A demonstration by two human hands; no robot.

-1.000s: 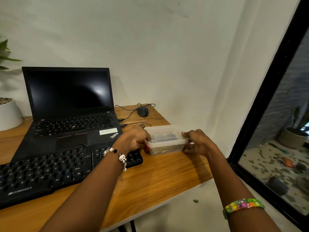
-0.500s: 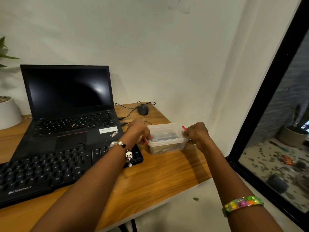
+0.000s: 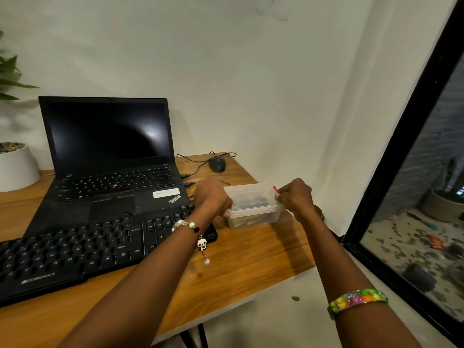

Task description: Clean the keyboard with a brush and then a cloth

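A clear plastic box (image 3: 253, 214) with a lid stands on the wooden desk (image 3: 246, 262), right of the black keyboard (image 3: 75, 249). My left hand (image 3: 213, 199) grips the box's left end. My right hand (image 3: 295, 197) pinches its right end, where a small red clip (image 3: 275, 189) sticks up. Something dark lies inside the box; I cannot tell what it is. No brush or cloth shows in the open.
An open black laptop (image 3: 110, 156) stands behind the keyboard. A wired mouse (image 3: 217, 164) and cables lie at the desk's back right corner. A white plant pot (image 3: 15, 167) sits far left. The desk's right edge runs close to a black-framed window (image 3: 391, 156).
Both hands have stayed on the box's ends. The red clip on the right end has flipped up, and the left hand has shifted slightly at the other end.
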